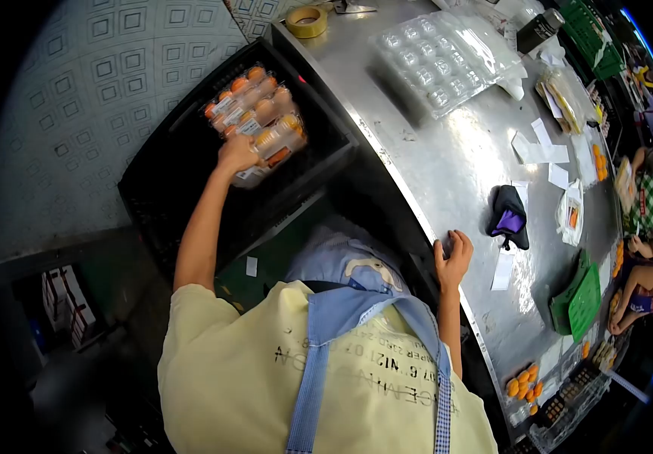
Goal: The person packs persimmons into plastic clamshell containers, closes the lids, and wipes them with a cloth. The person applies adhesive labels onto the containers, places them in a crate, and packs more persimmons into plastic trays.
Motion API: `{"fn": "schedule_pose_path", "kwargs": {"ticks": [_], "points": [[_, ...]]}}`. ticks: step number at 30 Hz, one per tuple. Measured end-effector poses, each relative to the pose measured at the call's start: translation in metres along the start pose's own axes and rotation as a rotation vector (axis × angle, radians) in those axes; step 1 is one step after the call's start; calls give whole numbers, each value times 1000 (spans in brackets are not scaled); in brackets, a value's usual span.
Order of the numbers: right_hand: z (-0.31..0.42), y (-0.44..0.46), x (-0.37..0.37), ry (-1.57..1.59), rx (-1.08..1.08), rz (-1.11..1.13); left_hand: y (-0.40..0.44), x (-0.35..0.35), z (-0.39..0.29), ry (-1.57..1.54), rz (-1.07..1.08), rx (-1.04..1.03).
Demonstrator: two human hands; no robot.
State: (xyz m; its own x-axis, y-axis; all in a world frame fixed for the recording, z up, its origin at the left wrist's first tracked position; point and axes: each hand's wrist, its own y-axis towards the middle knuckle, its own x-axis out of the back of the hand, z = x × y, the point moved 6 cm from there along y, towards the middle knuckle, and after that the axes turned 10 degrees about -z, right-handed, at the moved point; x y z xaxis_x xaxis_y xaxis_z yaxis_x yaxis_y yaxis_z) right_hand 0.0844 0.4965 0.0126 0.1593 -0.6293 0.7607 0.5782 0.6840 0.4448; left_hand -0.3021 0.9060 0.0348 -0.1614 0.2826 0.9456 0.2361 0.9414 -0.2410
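Note:
On the left, my left hand (pixel 237 155) reaches into a black crate (pixel 183 178), its fingers closed at the near end of a clear plastic pack of orange fruit (pixel 279 140). More clear packs of orange fruit (pixel 239 102), some with white labels, lie side by side against it in the crate. My right hand (pixel 453 261) rests at the edge of the metal table (pixel 425 166). Its fingers are apart and slightly bent, with nothing held in them.
Stacked clear plastic trays (pixel 440 60) and a roll of tape (pixel 306 22) are at the table's far end. A black and purple pouch (pixel 508 216), a green basket (pixel 576 299) and loose orange fruit (pixel 523 384) lie farther right. Other people sit across the table.

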Motion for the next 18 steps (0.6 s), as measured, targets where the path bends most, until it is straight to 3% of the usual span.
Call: {"fn": "schedule_pose_path", "kwargs": {"ticks": [3, 6, 7, 11, 14, 15, 17, 18], "points": [[3, 3, 0, 15, -8, -26, 27, -47, 4, 18, 94, -63], [-8, 4, 5, 148, -180, -29, 53, -73, 19, 34, -238, -224], [-6, 15, 20, 65, -108, -119, 49, -64, 16, 30, -379, -287], [-63, 61, 65, -303, -136, -315, 40, -57, 14, 247, -462, -280], [-106, 89, 56, -512, -215, -373, 53, -61, 26, 197, -354, -273], [-128, 95, 41, -507, -339, -147, 56, -59, 24, 128, -322, -310], [-149, 96, 44, -285, -264, -315, 69, -66, 40, 63, -359, -399], [-153, 94, 61, -47, -376, -494, 63, -52, 32, 29, -406, -380]]}}
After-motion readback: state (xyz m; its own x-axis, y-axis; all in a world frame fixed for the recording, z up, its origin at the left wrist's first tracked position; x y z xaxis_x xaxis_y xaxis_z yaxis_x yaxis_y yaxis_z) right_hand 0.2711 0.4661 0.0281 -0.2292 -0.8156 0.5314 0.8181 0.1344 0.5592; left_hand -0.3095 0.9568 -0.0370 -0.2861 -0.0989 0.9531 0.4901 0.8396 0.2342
